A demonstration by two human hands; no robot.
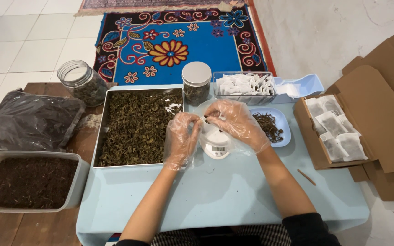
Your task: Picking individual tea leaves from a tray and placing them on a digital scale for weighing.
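— Over the small white digital kitchen scale (215, 145), near the middle of the pale blue table (224, 191), both hands meet. Do you see what they hold?

— A small white paper tea sachet (207, 124), I judge; it is mostly hidden behind the fingers. The left hand (181, 139) in its clear plastic glove pinches it from the nine o'clock side, the right hand (235, 124), gloved the same way, from three o'clock. Each grip is closed on the sachet.

— Which way does the sachet lie?

— Between the two grips, directly above the scale. Its long axis I cannot tell.

— And the loose tea?

— The shallow metal tray of green dried leaves (137, 127) lies at nine o'clock from the scale, just beside the left hand. The round blue plate of dark twiggy leaves (272, 125) lies at about two o'clock, just beside the right wrist.

— Which hand is nearer to which?

— Left to the tray, right to the plate. The brown cardboard box of filled sachets (338, 132) sits farther out at three o'clock, and the clear bin of empty white sachets (245, 85) at about one o'clock.
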